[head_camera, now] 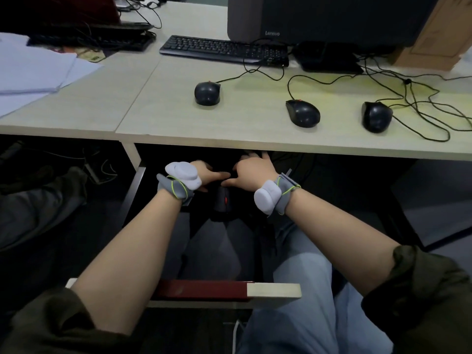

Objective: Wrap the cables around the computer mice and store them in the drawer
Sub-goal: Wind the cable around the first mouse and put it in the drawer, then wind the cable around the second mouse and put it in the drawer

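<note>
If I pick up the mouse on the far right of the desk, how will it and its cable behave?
The right-hand mouse looks small and smooth, so probably light and a bit slippery. Its cable lies in loose loops, so it will likely dangle, drag and may snag the neighbouring cables.

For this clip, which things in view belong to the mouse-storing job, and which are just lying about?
Job:
- left mouse
- middle mouse
- right mouse
- mouse in the drawer
- drawer, open
- left hand and right hand, over the drawer

Lying about:
- keyboard
- computer
- papers
- cardboard box
</note>
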Motion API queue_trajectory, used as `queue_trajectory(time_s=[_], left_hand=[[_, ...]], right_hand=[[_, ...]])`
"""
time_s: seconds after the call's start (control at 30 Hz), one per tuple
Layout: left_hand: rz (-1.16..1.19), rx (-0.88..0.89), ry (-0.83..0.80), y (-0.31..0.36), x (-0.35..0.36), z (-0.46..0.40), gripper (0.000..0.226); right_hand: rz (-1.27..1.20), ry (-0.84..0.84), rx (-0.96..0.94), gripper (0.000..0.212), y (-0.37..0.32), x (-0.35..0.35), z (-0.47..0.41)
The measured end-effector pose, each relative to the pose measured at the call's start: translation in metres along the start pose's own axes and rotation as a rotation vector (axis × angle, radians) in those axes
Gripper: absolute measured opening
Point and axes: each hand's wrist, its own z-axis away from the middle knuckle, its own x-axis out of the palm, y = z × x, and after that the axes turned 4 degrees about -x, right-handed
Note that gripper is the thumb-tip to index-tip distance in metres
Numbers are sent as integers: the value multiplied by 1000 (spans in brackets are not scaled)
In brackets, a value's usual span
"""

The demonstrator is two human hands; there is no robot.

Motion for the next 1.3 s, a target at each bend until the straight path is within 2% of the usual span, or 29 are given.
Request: queue_trajectory(time_s=[0.07, 0.2, 0.3, 0.37, 0.5, 0.63, 0.77, 1.07, 1.13, 1.3], left_hand=[[-69, 24, 57, 0, 4, -2, 37], [-101, 66, 163, 3, 5, -3, 63], [-147, 68, 123, 6, 2, -1, 61], [-155, 46, 71, 7, -2, 1, 60], [-135, 24, 10, 8, -6, 6, 60], [-122, 32, 16, 9, -4, 9, 56], [-216, 58, 54, 10, -3, 11, 56], [-446, 64, 100, 32, -16, 23, 45], [-498, 26, 63, 47, -25, 28, 38], [-371, -36, -91, 96, -39, 38, 30]], right_hand=[[-14, 15, 1, 59, -2, 2, 0], [-158, 134, 11, 50, 1, -2, 4], [-162, 81, -85, 30, 9, -7, 10], [-170, 43, -135, 24, 12, -8, 14], [-198, 15, -177, 27, 14, -6, 19], [-147, -49, -186, 37, 11, -2, 24], [-92, -78, -184, 44, 8, 2, 25], [-384, -51, -218, 29, 19, -27, 25], [-462, -67, -221, 25, 24, -39, 25], [-498, -71, -151, 24, 43, -72, 27]])
